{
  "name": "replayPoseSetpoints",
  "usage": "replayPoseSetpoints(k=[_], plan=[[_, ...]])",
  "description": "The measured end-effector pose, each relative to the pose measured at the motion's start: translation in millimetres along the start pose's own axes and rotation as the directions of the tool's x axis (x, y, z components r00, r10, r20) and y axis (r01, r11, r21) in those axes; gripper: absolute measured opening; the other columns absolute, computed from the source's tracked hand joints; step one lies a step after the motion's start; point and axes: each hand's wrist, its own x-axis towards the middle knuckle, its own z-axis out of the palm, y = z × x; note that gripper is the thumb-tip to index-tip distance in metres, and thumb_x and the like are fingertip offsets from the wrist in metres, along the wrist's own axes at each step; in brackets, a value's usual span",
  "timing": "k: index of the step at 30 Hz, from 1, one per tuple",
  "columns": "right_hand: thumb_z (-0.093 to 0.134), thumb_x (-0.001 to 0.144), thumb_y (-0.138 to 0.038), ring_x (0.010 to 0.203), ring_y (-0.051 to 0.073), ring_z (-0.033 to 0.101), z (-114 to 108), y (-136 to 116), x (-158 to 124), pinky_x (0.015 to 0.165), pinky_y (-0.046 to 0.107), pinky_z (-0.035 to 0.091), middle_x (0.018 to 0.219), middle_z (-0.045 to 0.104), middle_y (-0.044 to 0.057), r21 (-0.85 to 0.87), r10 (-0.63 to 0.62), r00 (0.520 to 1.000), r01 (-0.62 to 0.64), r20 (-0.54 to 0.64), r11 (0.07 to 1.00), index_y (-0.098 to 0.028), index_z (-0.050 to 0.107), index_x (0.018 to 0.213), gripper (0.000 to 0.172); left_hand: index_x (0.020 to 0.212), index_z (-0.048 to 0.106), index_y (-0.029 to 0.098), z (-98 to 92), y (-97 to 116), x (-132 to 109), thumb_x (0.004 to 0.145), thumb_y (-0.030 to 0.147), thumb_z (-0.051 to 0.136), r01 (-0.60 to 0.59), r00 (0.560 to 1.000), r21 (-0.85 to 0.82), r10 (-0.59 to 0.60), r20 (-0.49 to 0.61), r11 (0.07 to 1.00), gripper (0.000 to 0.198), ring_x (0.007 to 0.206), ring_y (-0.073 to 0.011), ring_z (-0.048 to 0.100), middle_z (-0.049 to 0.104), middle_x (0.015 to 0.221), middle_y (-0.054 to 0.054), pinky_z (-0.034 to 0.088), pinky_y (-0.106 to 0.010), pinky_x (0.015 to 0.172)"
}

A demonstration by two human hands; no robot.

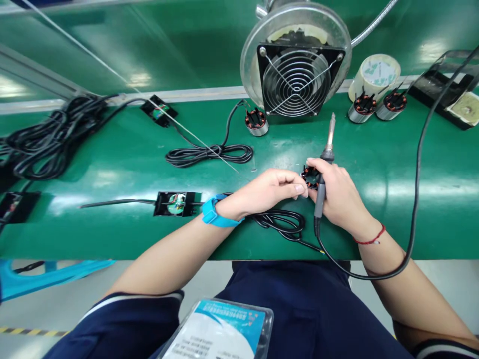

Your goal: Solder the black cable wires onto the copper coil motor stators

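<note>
My right hand is wrapped round a soldering iron, its metal tip pointing away from me. The same hand's fingers also rest against a motor stator with dark windings. My left hand is at the stator's left side, thumb and fingers pinched together; what lies between them is too small to make out. Below my left wrist lies a coiled black cable, next to an open black box with a green board inside.
A round fan stands at the back. Near it are a wired stator, two more stators, a tape roll and a sponge holder. Coiled cables lie left; the iron's cord loops over my right forearm.
</note>
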Motion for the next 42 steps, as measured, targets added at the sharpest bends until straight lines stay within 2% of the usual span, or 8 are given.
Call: replayPoseSetpoints(k=[5, 8, 11, 15, 18, 24, 32, 42], plan=[[0.055, 0.092, -0.027, 0.12, 0.034, 0.06, -9, 10, 0, 0.1, 0.053, 0.046, 0.135, 0.061, 0.015, 0.024, 0.013, 1.0, -0.013, -0.017, 1.0, -0.022, 0.036, 0.145, 0.056, 0.104, 0.062, 0.016, 9.7, 6, -21, 0.094, 0.033, 0.057, -0.007, 1.0, 0.387, 0.009, -0.004, 0.922, 0.021, 0.068, -0.0118, 0.052, 0.06, 0.08, 0.0, 0.042, -0.024, 0.063], [0.061, 0.089, -0.032, 0.129, 0.035, 0.055, -17, 15, 0, 0.104, 0.055, 0.045, 0.143, 0.056, 0.017, 0.073, -0.009, 1.0, 0.01, -0.01, 0.997, -0.021, 0.03, 0.149, 0.069, 0.102, 0.064, 0.016, 33.1, 11, -41, 0.093, 0.03, 0.06, -0.245, 0.968, 0.757, 0.111, 0.225, 0.606, 0.017, 0.073, -0.0157, 0.057, 0.063, 0.094, -0.005, 0.043, -0.028, 0.061], [0.066, 0.087, -0.035, 0.136, 0.035, 0.051, -24, 16, 1, 0.11, 0.056, 0.042, 0.146, 0.054, 0.016, 0.137, -0.031, 0.999, 0.035, -0.035, 0.99, -0.022, 0.029, 0.15, 0.075, 0.088, 0.064, 0.015, 59.8, 11, -51, 0.094, 0.018, 0.055, -0.438, 0.899, 0.848, 0.154, 0.41, 0.3, 0.01, 0.073, -0.0192, 0.059, 0.062, 0.09, -0.006, 0.04, -0.032, 0.053], [0.064, 0.09, -0.033, 0.132, 0.032, 0.057, -29, 11, 0, 0.11, 0.055, 0.043, 0.137, 0.063, 0.012, 0.174, -0.001, 0.986, 0.031, -0.169, 0.984, -0.025, 0.038, 0.142, 0.059, 0.076, 0.062, 0.016, 70.4, 2, -47, 0.093, 0.013, 0.054, -0.476, 0.873, 0.859, 0.218, 0.435, 0.191, 0.019, 0.071, -0.0201, 0.06, 0.061, 0.082, -0.005, 0.039, -0.033, 0.049], [0.058, 0.094, -0.031, 0.116, 0.029, 0.067, -32, 3, -4, 0.106, 0.054, 0.048, 0.118, 0.072, 0.007, 0.198, 0.078, 0.951, -0.018, -0.299, 0.98, -0.029, 0.047, 0.132, 0.04, 0.086, 0.065, 0.016, 56.3, 0, -40, 0.096, 0.018, 0.051, -0.375, 0.905, 0.887, 0.314, 0.287, 0.268, 0.017, 0.075, -0.0191, 0.062, 0.066, 0.088, -0.005, 0.044, -0.031, 0.056], [0.06, 0.095, -0.028, 0.088, 0.023, 0.072, -32, -27, -14, 0.086, 0.046, 0.059, 0.097, 0.072, 0.003, 0.477, 0.261, 0.884, -0.049, -0.389, 0.877, -0.035, 0.051, 0.124, 0.032, 0.092, 0.066, 0.017, 23.0, 21, -29, 0.094, 0.021, 0.055, -0.12, 0.94, 0.703, 0.308, -0.146, 0.701, 0.012, 0.085, -0.016, 0.064, 0.071, 0.093, -0.004, 0.048, -0.028, 0.077], [0.065, 0.092, -0.029, 0.084, 0.016, 0.069, -18, -41, -11, 0.08, 0.035, 0.06, 0.095, 0.071, 0.0, 0.777, 0.302, 0.933, -0.039, -0.197, 0.628, -0.03, 0.044, 0.126, 0.04, 0.087, 0.068, 0.018, 15.0, 32, -32, 0.092, 0.022, 0.057, -0.119, 0.961, 0.551, 0.236, -0.147, 0.826, 0.013, 0.078, -0.0134, 0.062, 0.071, 0.087, -0.001, 0.044, -0.025, 0.073], [0.072, 0.087, -0.036, 0.071, 0.011, 0.064, -15, -36, -5, 0.066, 0.025, 0.053, 0.082, 0.066, -0.005, 0.874, 0.276, 0.958, -0.065, -0.081, 0.482, -0.027, 0.045, 0.112, 0.038, 0.089, 0.064, 0.017, 17.9, 24, -35, 0.087, 0.02, 0.062, -0.149, 0.96, 0.359, 0.221, -0.17, 0.921, 0.004, 0.071, -0.0103, 0.053, 0.062, 0.084, -0.001, 0.041, -0.024, 0.065]])
